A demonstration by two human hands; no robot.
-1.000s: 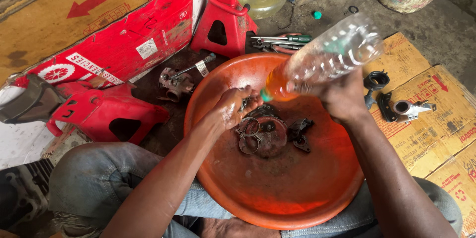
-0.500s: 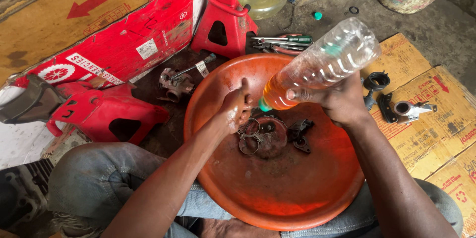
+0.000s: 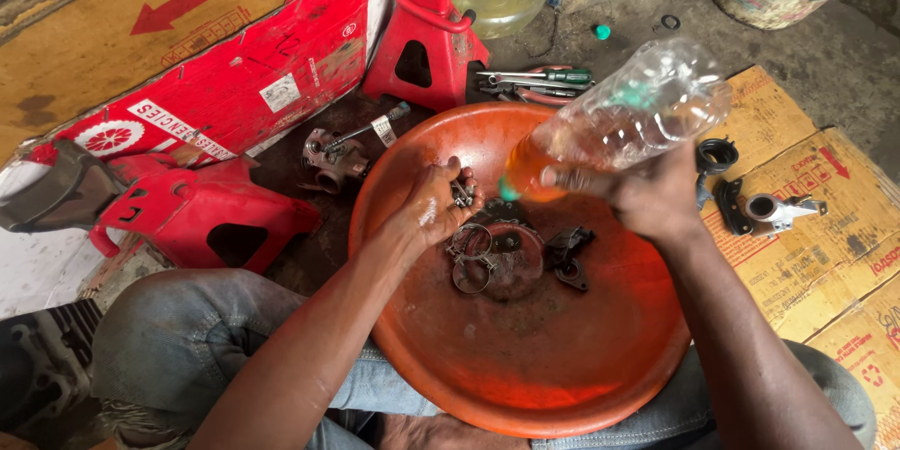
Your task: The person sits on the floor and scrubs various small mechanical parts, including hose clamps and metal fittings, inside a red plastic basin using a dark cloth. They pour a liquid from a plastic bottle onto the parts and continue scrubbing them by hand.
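Over the orange basin (image 3: pixel 525 384): left hand (image 3: pixel 433 206) pinching small metal parts (image 3: pixel 461 193); right hand (image 3: pixel 647 195) clamped round tilted plastic bottle (image 3: pixel 623 117) (neck down).

Orange basin (image 3: pixel 525 356): on the person's lap, holding hose clamps (image 3: pixel 472 258) and dark metal parts (image 3: pixel 568 256).
Left hand (image 3: pixel 433 206): over the basin, fingers curled around a small metal part (image 3: pixel 461 193).
Right hand (image 3: pixel 647 192): closed around a clear bottle (image 3: pixel 623 117) of yellowish liquid, tilted, green neck beside the left hand.
Floor: red stand (image 3: pixel 424 33), carburetor (image 3: pixel 336 157), tools (image 3: pixel 539 80), cardboard (image 3: pixel 825 225).
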